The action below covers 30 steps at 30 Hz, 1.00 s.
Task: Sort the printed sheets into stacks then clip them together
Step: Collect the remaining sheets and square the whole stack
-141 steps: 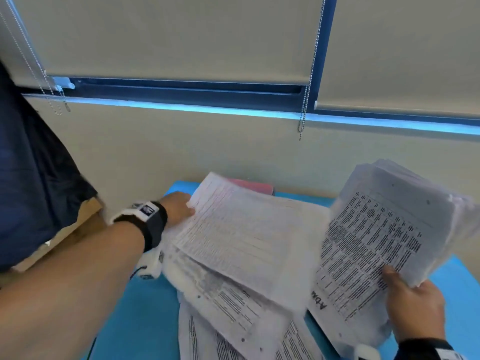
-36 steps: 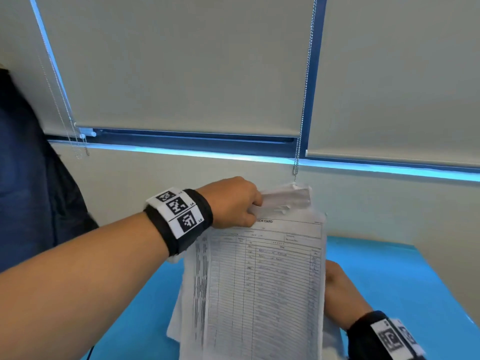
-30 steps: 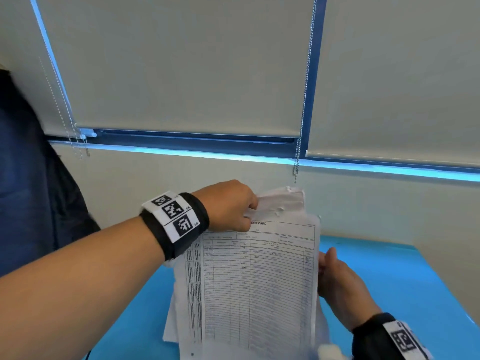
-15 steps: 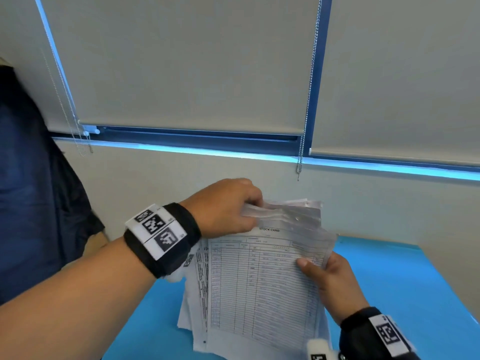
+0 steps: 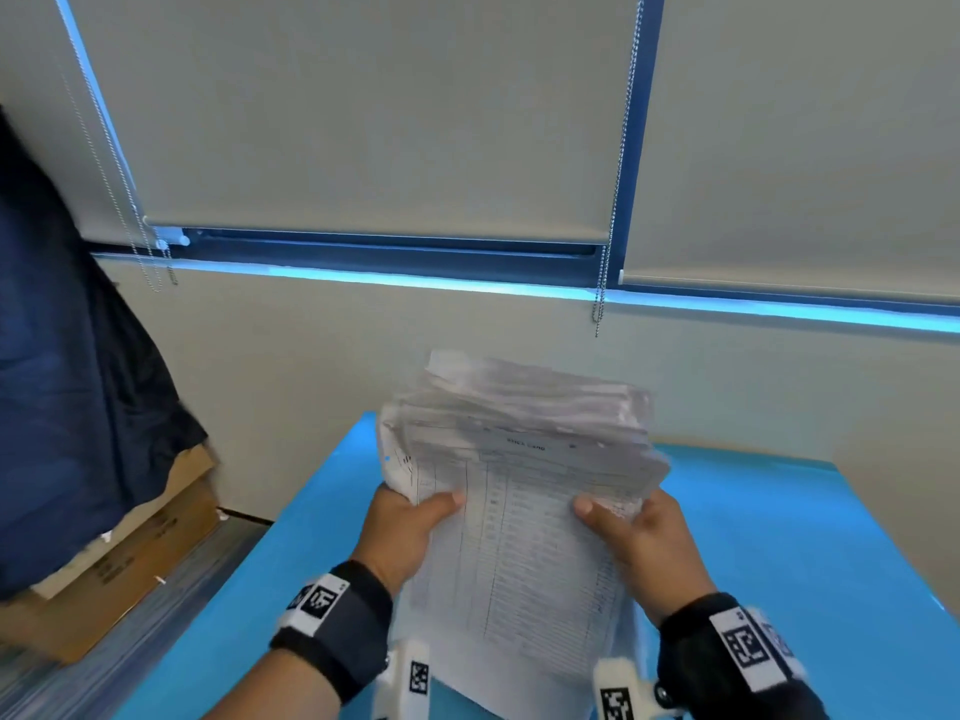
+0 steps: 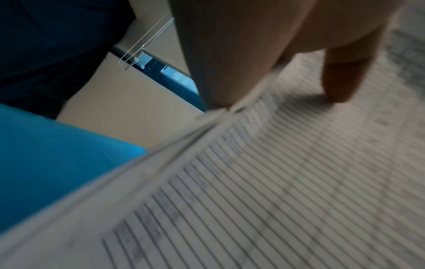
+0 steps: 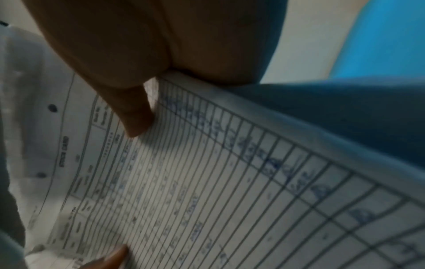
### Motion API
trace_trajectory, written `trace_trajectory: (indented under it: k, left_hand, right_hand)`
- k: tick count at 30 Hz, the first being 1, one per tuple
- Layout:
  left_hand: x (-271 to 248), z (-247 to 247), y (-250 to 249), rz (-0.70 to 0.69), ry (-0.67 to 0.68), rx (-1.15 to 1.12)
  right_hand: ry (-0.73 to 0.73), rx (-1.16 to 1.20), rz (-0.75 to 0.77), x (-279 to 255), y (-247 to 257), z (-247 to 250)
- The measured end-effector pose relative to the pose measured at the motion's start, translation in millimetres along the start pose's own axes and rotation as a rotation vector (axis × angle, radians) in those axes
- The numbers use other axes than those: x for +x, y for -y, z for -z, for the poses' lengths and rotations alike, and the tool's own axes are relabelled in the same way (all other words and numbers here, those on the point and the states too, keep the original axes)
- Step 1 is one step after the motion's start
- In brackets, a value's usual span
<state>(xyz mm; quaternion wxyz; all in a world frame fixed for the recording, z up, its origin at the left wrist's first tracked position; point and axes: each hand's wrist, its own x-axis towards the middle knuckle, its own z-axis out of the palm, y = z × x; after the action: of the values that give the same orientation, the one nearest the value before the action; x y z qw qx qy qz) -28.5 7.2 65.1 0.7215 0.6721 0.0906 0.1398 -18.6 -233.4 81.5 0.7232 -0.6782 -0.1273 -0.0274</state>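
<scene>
A thick stack of printed sheets (image 5: 524, 491), its top page a ruled stock-card table, is held tilted above the blue table (image 5: 810, 553). My left hand (image 5: 410, 517) grips its left edge, thumb on top. My right hand (image 5: 628, 522) grips the right edge the same way. The far ends of the sheets fan out unevenly. In the left wrist view my left hand (image 6: 276, 76) pinches the stack of sheets (image 6: 276, 182), blurred. In the right wrist view my right hand (image 7: 138, 102) has its thumb on the top sheet (image 7: 207, 182), and a left fingertip shows at the bottom.
A beige wall and window blinds (image 5: 363, 111) with hanging bead chains (image 5: 602, 283) stand behind the table. Cardboard boxes (image 5: 119, 563) and a dark blue garment (image 5: 57, 387) are at the left, beside the table's left edge.
My left hand left the stack's top edge and now grips its left side. The right hand shifted to the right side. The stack dropped lower and tilted flatter.
</scene>
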Motion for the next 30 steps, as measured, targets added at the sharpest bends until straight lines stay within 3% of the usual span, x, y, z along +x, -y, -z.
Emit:
trace_trajectory:
  k: [2,6,8,11,15,19,21,23,26,30]
  left_hand:
    - [1.3,-5.6,-9.9,-0.06,-0.079,-0.018]
    - [-3.0,-6.2,-28.7,-0.151,-0.035,-0.106]
    - [-5.4,-4.5,-19.8,-0.099,-0.028,-0.154]
    - [-13.5,-4.7,4.3,0.046,0.036,-0.113]
    - [-8.5,1.0,23.4,0.123,0.016,0.0]
    - [-2.2,20.8,34.2,0.144,-0.176,0.158]
    - [-8.1,27.7,41.8,0.184,-0.245,0.051]
    - [-15.4,29.1,44.0,0.27,-0.135,-0.131]
    - [-19.4,30.3,40.6,0.363,0.039,-0.434]
    - [-9.1,47.3,25.2,0.207,0.015,-0.428]
  right_hand:
    - [-0.025,-0.017,0.057,1.5,8.3,-3.8]
    - [-0.072,-0.089,0.179,11.4,23.4,-3.3]
    - [-0.003,-0.092,0.211,11.8,20.9,-4.1]
    - [0.024,-0.17,0.145,8.3,6.5,-5.8]
    - [-0.143,-0.347,0.148,8.9,-5.0,-6.3]
    - [-0.323,-0.017,0.03,14.6,-7.2,0.8]
    - [-0.361,0.292,-0.051,16.1,-6.9,1.3]
    - [-0.353,0.562,-0.108,16.4,-8.8,-0.6]
    - [-0.312,0.706,-0.169,13.2,-14.6,-10.6]
    - [-0.29,0.756,-0.239,6.0,-34.8,-4.4]
